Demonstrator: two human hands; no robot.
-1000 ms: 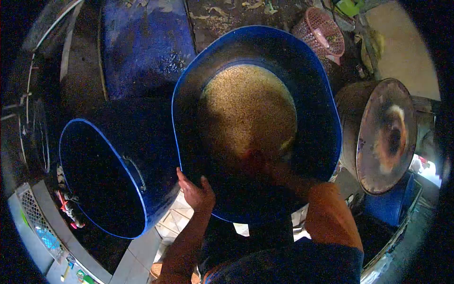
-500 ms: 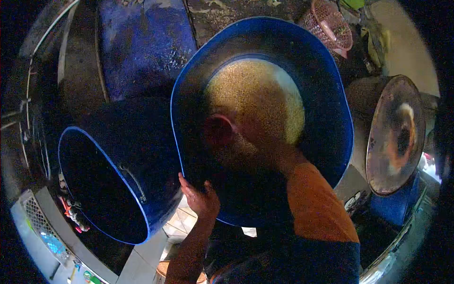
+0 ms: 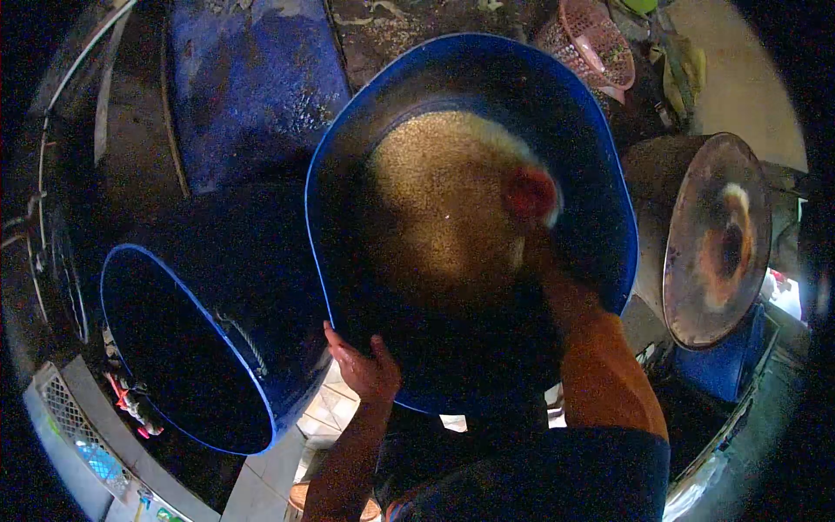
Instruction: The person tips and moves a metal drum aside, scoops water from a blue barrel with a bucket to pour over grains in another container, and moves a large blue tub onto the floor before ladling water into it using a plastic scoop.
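A large blue plastic barrel (image 3: 474, 43) stands open in front of me, its floor covered with pale yellowish beans or grains (image 3: 435, 165), apparently in liquid. Inside it, my right hand (image 3: 541, 239) reaches down, holding a red scoop or small bowl (image 3: 531, 193) at the right side of the grains. The hand is dark and blurred, so its exact grip is hard to see. At the barrel's lower-left rim, my left hand (image 3: 365, 370) holds the edge, fingers along the outside and thumb apart.
Left of the barrel, another blue barrel (image 3: 187, 296) lies tilted, with a rope handle (image 3: 243, 344). A rusty-topped metal drum (image 3: 718, 244) is at the right. A pink plastic basket (image 3: 600, 43) stands at the back right, and a blue sheet or panel (image 3: 252, 87) at the back left.
My right hand has swept the red scoop from the left side of the grains across to the right. My left hand stays on the rim.
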